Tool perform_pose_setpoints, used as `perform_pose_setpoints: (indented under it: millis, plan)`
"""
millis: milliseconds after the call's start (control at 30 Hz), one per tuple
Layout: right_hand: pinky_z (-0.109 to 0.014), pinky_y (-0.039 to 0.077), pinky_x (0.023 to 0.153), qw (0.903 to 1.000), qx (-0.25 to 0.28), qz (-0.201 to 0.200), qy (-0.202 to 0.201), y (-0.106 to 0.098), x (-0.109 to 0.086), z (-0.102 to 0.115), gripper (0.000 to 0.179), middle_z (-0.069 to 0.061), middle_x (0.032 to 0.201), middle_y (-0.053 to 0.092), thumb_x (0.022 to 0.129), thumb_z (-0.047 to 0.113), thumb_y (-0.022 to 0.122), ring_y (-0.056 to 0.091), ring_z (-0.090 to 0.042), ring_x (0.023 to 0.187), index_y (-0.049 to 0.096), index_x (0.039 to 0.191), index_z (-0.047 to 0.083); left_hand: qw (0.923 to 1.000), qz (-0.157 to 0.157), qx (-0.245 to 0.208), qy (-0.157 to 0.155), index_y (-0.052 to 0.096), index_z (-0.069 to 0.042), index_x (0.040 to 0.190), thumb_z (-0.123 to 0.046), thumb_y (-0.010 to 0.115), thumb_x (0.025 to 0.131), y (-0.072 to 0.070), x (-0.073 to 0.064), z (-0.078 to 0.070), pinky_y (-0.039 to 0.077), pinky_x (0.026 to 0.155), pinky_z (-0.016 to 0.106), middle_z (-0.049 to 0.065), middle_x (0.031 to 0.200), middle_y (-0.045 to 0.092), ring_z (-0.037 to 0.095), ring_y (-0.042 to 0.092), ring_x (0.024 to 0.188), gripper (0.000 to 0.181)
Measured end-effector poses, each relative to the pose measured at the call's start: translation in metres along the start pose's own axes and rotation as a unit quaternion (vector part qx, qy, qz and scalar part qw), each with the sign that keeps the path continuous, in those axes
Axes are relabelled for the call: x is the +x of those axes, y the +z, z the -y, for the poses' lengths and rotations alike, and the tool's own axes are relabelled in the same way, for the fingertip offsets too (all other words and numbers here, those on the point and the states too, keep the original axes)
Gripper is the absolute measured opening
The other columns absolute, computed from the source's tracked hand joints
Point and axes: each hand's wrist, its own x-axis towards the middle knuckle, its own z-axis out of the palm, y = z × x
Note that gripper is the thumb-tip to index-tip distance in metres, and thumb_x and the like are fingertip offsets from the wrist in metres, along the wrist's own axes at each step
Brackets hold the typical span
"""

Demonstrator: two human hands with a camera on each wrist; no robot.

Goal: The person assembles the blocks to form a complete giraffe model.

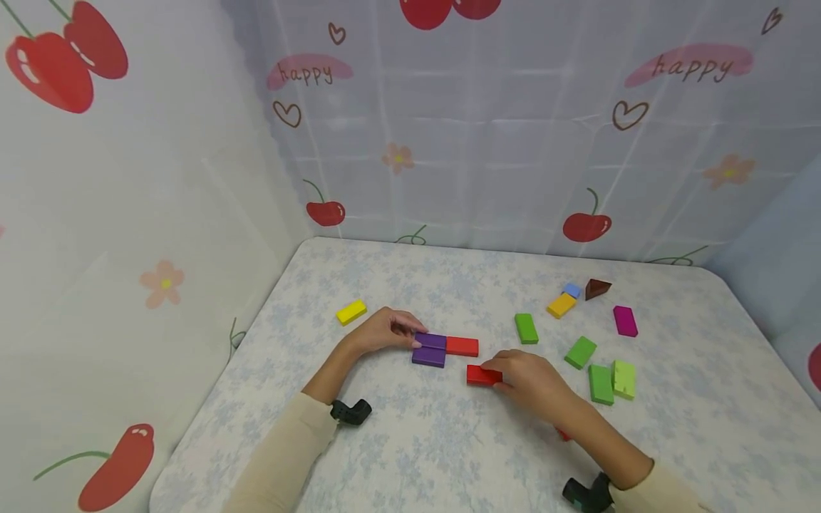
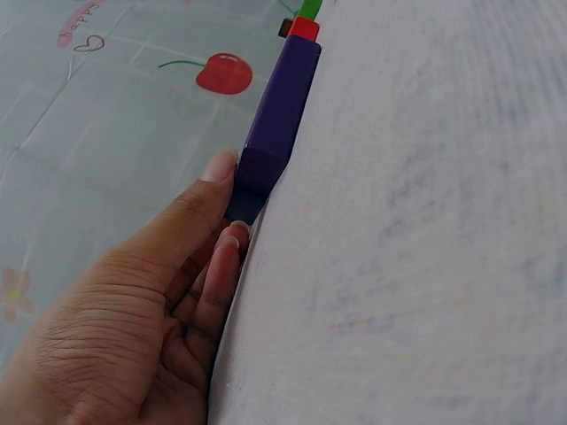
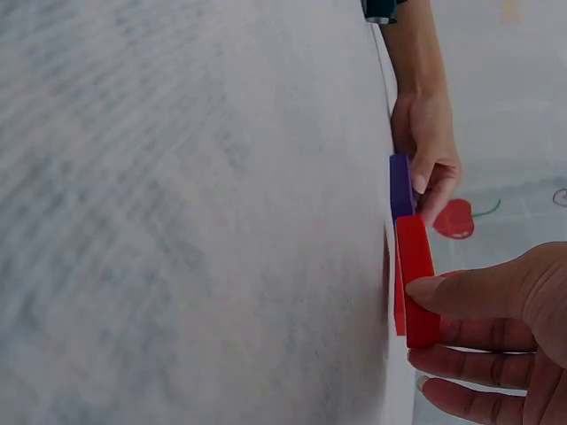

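Note:
Two purple blocks lie side by side on the table, a near purple block (image 1: 428, 358) and a far purple block (image 1: 431, 340). At their left end my left hand (image 1: 388, 330) pinches the far one between thumb and fingers. A red block (image 1: 462, 346) lies end to end with the far purple block, on its right. My right hand (image 1: 529, 377) grips a second red block (image 1: 482, 375), thumb on one side and fingers on the other. This block is just right of the near purple one, with a gap between them. In the right wrist view, the held red block (image 3: 416, 274) overlaps the other red one.
A yellow block (image 1: 351, 312) lies beyond my left hand. To the right are several green blocks (image 1: 601, 385), an orange block (image 1: 561, 306), a small blue piece (image 1: 571, 290), a brown wedge (image 1: 597, 288) and a magenta block (image 1: 625, 321). A red piece (image 1: 562, 433) shows partly under my right forearm.

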Motion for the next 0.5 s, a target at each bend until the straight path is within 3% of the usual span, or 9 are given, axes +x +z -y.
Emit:
perform_pose_setpoints:
  millis: [267, 500]
  plan:
    - [-0.039, 0.058, 0.08, 0.9994, 0.011, -0.006, 0.032, 0.011, 0.005, 0.008, 0.036, -0.003, 0.108, 0.072, 0.08, 0.008, 0.087, 0.068, -0.021, 0.101, 0.077, 0.114, 0.012, 1.0, 0.0, -0.001, -0.004, 0.079, -0.013, 0.115, -0.012, 0.082, 0.087, 0.0, -0.001, 0.0, 0.055, 0.074, 0.03, 0.001, 0.109, 0.073, 0.019, 0.066, 0.082, 0.028]
    - [-0.027, 0.053, 0.065, 0.9962, 0.017, -0.034, 0.078, 0.003, -0.005, 0.016, 0.025, 0.004, 0.088, 0.069, 0.078, 0.006, 0.087, 0.063, -0.012, 0.077, 0.082, 0.101, 0.013, 1.0, 0.0, 0.001, -0.004, 0.079, -0.012, 0.116, -0.011, 0.082, 0.087, -0.001, 0.0, 0.0, 0.055, 0.074, 0.029, 0.001, 0.111, 0.073, 0.019, 0.066, 0.083, 0.029]
